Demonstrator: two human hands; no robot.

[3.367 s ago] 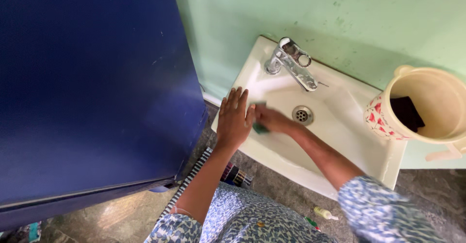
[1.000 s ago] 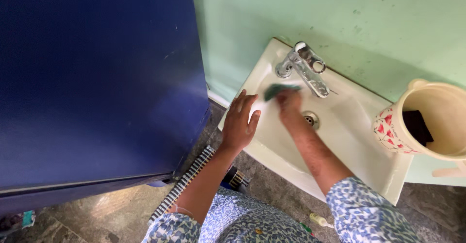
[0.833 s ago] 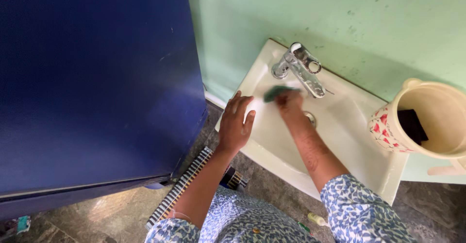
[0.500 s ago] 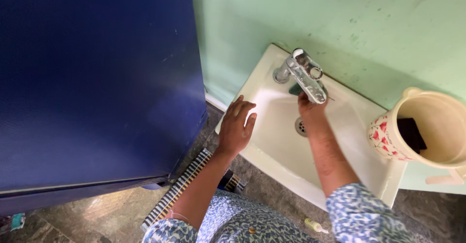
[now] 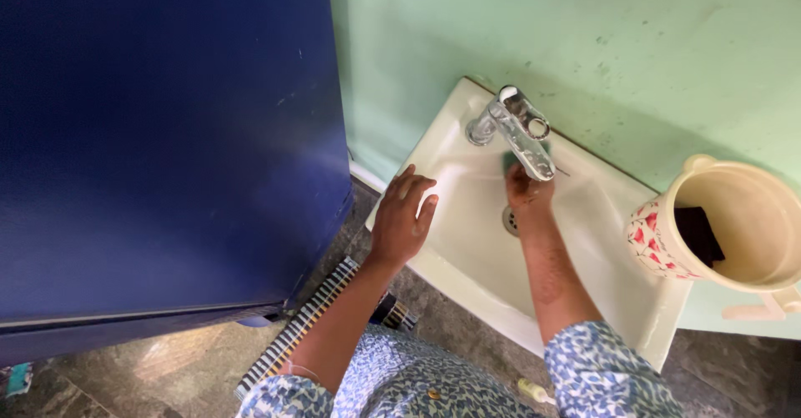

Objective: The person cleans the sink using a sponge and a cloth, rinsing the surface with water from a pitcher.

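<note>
a green scrubbing pad sits pressed against the back of the white sink, right under the spout of the chrome tap, and only a small corner of it shows. the right hand is closed around the pad, fingers bunched on it just above the drain. the left hand lies open and flat on the sink's left rim, fingers spread, holding nothing. both forearms come out of blue and white patterned sleeves at the bottom of the view. on the sink's right end stands a cream jug with red flowers on its side and a dark block inside it. the wall behind is pale green. a dark blue door fills the left side, and a striped mat lies on the grey stone floor below the sink
</note>
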